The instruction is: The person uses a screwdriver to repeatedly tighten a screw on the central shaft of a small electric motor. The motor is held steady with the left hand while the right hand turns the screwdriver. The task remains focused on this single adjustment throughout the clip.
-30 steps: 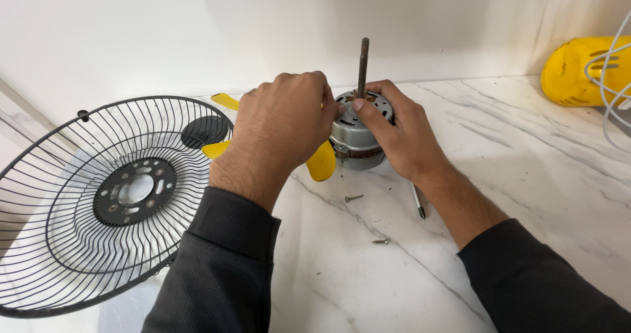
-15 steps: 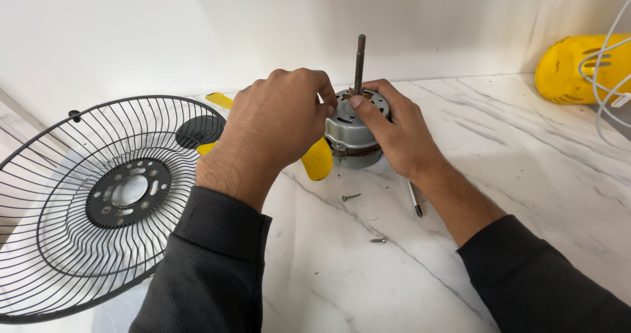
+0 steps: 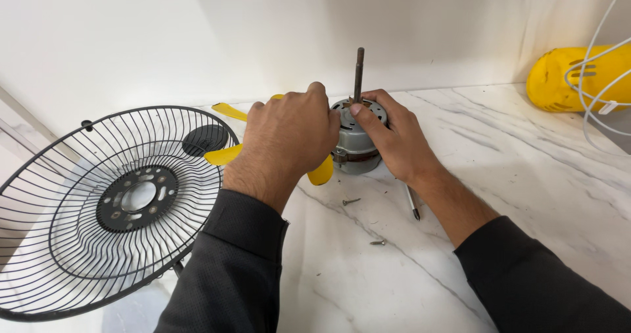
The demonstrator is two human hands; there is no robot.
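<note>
A grey fan motor (image 3: 355, 150) stands on the white marble counter (image 3: 526, 195) with its dark shaft (image 3: 358, 75) pointing straight up. My left hand (image 3: 289, 139) wraps the motor's left side, fingers curled over its top. My right hand (image 3: 394, 139) grips the right side, thumb pressed on the top plate by the shaft. Yellow fan blades (image 3: 227, 154) lie beneath and behind my left hand, partly hidden.
A black wire fan guard (image 3: 105, 208) lies at the left, overhanging the counter edge. Two loose screws (image 3: 350, 201) and a screwdriver tip (image 3: 412, 203) rest near my right wrist. A yellow fan housing (image 3: 572, 76) with white cable (image 3: 601, 76) sits at the back right.
Both hands stay on the motor with only slight finger shifts. The view has drifted a little, nothing else moved.
</note>
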